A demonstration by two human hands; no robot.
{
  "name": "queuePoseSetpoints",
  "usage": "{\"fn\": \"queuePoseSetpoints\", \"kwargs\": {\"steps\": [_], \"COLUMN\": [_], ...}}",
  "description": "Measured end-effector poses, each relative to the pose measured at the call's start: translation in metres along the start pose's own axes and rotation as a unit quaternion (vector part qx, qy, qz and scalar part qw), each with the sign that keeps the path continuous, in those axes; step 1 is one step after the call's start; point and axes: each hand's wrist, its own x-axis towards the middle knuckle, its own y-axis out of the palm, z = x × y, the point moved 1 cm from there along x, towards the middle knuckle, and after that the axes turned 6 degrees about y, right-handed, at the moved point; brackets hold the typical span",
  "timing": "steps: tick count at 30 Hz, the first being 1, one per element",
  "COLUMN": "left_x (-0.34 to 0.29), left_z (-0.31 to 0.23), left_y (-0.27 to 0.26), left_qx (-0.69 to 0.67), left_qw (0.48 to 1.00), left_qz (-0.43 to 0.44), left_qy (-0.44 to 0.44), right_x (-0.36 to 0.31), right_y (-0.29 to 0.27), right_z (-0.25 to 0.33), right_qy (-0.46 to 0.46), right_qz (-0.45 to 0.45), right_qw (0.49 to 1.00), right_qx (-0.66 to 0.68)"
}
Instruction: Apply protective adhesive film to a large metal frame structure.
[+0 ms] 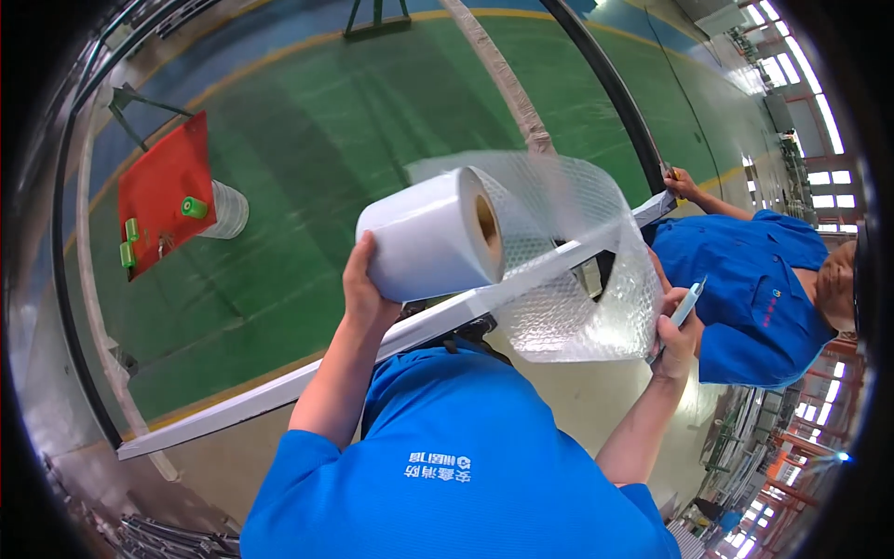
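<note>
My left hand (363,284) grips a thick white roll of smooth film (419,242), which has a brown cardboard core facing right. A loose sheet of clear bubble wrap (582,321) curves beside and behind the roll, over to my right hand (678,340). That hand is closed around a light-blue utility knife (687,306), its tip pointing up and away from me. The fingers are at the right edge of the bubble wrap; whether they also pinch it I cannot tell. Under the roll and sheet runs the white-covered near bar of a large frame (410,326).
A co-worker in a blue shirt (745,279) stands close on my right, one hand (683,183) at the frame's corner. Dark side bars (615,84) and a wrapped middle bar (498,70) stretch away. Inside the frame's outline, a red board (163,177) with green rolls (194,207) adjoins a whitish bucket (230,210).
</note>
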Motion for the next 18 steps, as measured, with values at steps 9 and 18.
{"fn": "queuePoseSetpoints", "kwargs": {"steps": [9, 18], "left_x": [-0.022, -0.061], "left_z": [-0.057, -0.109], "left_y": [-0.059, -0.113], "left_qx": [-0.115, 0.185], "left_qw": [0.985, 0.966], "left_qz": [-0.021, 0.045], "left_qy": [0.124, 0.177], "right_x": [0.045, 0.120], "right_y": [0.038, 0.066], "right_z": [-0.027, -0.019], "right_qy": [0.010, -0.122], "right_qz": [-0.010, -0.169], "right_qw": [0.994, 0.974], "right_qx": [-0.107, -0.092]}}
